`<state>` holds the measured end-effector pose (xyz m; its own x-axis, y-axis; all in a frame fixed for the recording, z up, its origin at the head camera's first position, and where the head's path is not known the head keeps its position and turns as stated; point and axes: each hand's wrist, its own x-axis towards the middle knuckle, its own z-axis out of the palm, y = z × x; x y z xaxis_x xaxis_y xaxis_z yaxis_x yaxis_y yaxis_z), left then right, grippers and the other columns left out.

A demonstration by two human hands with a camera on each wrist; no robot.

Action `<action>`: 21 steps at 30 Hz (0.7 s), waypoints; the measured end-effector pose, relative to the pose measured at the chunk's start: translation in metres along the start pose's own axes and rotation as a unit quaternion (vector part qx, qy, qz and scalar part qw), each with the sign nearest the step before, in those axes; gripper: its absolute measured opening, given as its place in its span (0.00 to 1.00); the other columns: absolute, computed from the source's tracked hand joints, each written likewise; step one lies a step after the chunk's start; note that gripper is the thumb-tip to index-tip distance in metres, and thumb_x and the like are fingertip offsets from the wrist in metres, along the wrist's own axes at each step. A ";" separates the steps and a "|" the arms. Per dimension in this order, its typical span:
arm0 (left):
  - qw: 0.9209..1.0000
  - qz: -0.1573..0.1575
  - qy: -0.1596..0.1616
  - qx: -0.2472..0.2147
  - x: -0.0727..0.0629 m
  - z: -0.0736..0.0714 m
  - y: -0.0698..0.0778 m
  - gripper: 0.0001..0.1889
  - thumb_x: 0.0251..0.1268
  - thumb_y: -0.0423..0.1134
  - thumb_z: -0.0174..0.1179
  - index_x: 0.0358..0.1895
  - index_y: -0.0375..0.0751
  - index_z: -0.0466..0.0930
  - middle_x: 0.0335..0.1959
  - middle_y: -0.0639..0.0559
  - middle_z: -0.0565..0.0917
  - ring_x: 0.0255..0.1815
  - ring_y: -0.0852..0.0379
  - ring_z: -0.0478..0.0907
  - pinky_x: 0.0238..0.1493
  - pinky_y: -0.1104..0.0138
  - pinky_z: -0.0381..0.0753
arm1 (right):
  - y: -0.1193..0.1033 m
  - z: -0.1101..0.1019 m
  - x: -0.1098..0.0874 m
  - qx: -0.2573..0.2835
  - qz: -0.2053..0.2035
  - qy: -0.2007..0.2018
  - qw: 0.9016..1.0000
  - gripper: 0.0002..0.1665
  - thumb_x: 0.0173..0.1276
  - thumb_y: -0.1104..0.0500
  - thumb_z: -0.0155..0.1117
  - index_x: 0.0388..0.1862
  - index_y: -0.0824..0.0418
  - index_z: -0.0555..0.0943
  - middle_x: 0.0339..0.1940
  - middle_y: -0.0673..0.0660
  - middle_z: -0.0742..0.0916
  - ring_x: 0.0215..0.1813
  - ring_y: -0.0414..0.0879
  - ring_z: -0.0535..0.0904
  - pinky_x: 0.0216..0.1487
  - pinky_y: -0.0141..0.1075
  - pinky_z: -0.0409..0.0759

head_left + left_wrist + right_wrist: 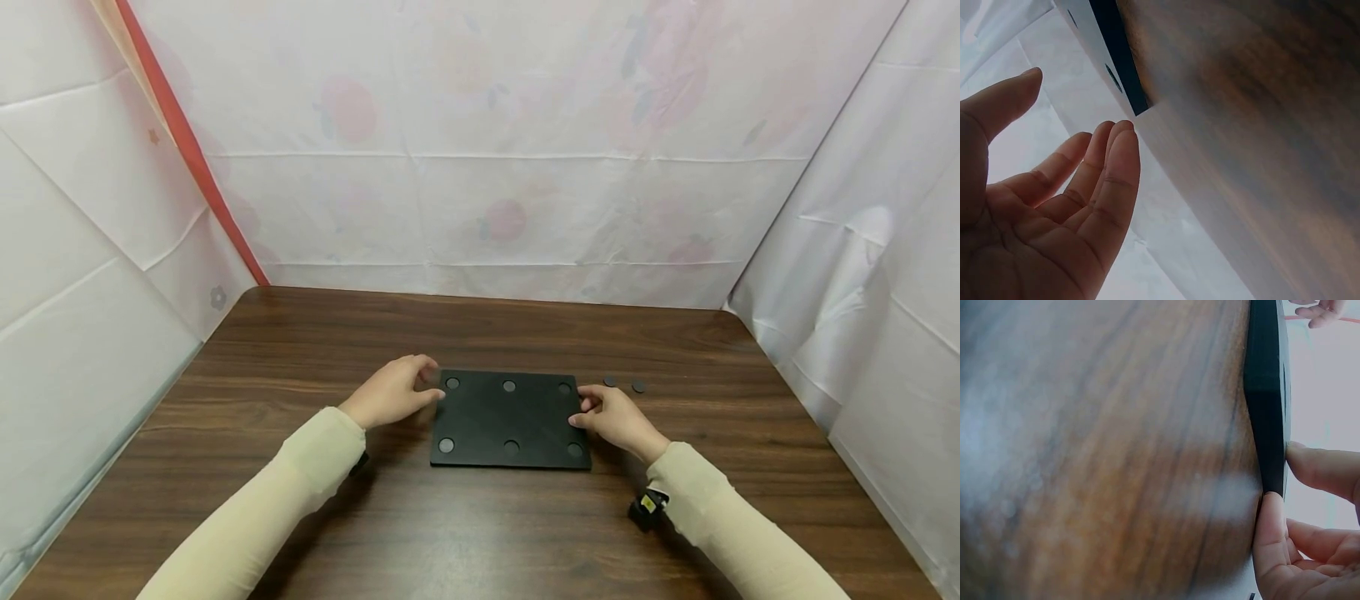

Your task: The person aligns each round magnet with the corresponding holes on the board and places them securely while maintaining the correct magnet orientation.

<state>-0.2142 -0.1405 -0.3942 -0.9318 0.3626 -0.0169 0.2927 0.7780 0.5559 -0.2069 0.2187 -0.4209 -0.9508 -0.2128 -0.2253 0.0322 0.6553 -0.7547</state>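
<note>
A flat black rectangular board (480,421) lies on the table, with several round recesses along its two long sides. Greyer discs show in a few of them, such as the near left disc (446,446). My right hand (617,418) pinches the board's right edge, thumb on the top face and fingers low against the side, as the right wrist view shows. At the left edge, my left hand (396,390) has its thumb and fingers spread apart. The left wrist view shows that hand (1060,206) with nothing in its grasp, fingertips near a board corner.
Two small dark discs, a left one (609,381) and a right one (638,387), lie beyond the right hand on the brown wooden table (465,533). White patterned curtains (480,183) hang behind the table and along both sides.
</note>
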 end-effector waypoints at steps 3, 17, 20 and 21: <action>1.000 -0.012 -0.010 0.002 0.000 0.001 -0.001 0.25 0.64 0.46 0.65 0.60 0.35 0.75 0.47 0.47 0.82 0.45 0.52 0.79 0.48 0.57 0.80 | 0.000 0.000 0.000 -0.002 -0.001 0.001 1.000 0.36 0.66 0.61 0.68 0.69 0.70 0.68 0.39 0.57 0.77 0.37 0.47 0.71 0.35 0.37 0.69; 0.998 -0.025 -0.054 -0.001 -0.003 0.008 -0.002 0.25 0.63 0.44 0.66 0.59 0.34 0.74 0.41 0.47 0.83 0.38 0.56 0.80 0.41 0.60 0.81 | 0.001 0.000 0.001 -0.008 -0.006 0.006 1.000 0.35 0.65 0.61 0.68 0.69 0.71 0.68 0.39 0.57 0.78 0.37 0.47 0.72 0.36 0.36 0.69; 0.998 -0.026 -0.060 -0.003 -0.003 0.009 -0.002 0.22 0.63 0.43 0.66 0.55 0.35 0.76 0.42 0.46 0.83 0.40 0.55 0.79 0.42 0.59 0.81 | 0.001 0.000 0.001 -0.009 -0.005 0.006 1.000 0.36 0.65 0.61 0.68 0.69 0.71 0.68 0.39 0.56 0.78 0.37 0.47 0.72 0.36 0.36 0.70; 0.998 -0.025 -0.062 -0.002 -0.003 0.009 -0.001 0.22 0.63 0.43 0.67 0.55 0.34 0.76 0.42 0.45 0.82 0.41 0.54 0.79 0.43 0.59 0.81 | 0.001 0.000 0.001 -0.009 -0.005 0.005 1.000 0.36 0.65 0.61 0.68 0.69 0.71 0.68 0.39 0.56 0.77 0.37 0.47 0.72 0.36 0.36 0.69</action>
<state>-0.2101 -0.1380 -0.4026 -0.9109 0.3854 -0.1473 0.2465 0.7947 0.5547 -0.2083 0.2195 -0.4221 -0.9543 -0.2109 -0.2117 0.0180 0.6665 -0.7453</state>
